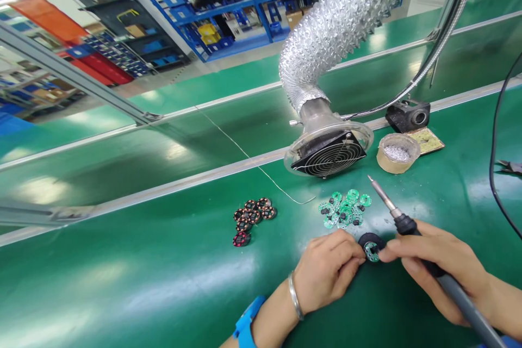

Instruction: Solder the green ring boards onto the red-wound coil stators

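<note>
My right hand (448,266) is wrapped round a soldering iron (404,224), its metal tip pointing up and away to the left. One finger of that hand reaches to a small round green circuit board (371,252) set in a black ring (369,238). My left hand (330,269) is closed, with thumb and fingertips pinching the ring's left edge. Just beyond lies a loose pile of round green circuit boards (345,209), some with black parts on them. Left of it are several copper-wound motor coils (250,215).
A fume extractor hood (330,155) on a silver flexible duct (322,38) hangs over the green bench (163,283). At the right are a round tub (398,153) of metal shavings, a yellow sponge (426,140), a black iron holder (408,115) and pliers (509,167). Thin wire (261,169) sticks up.
</note>
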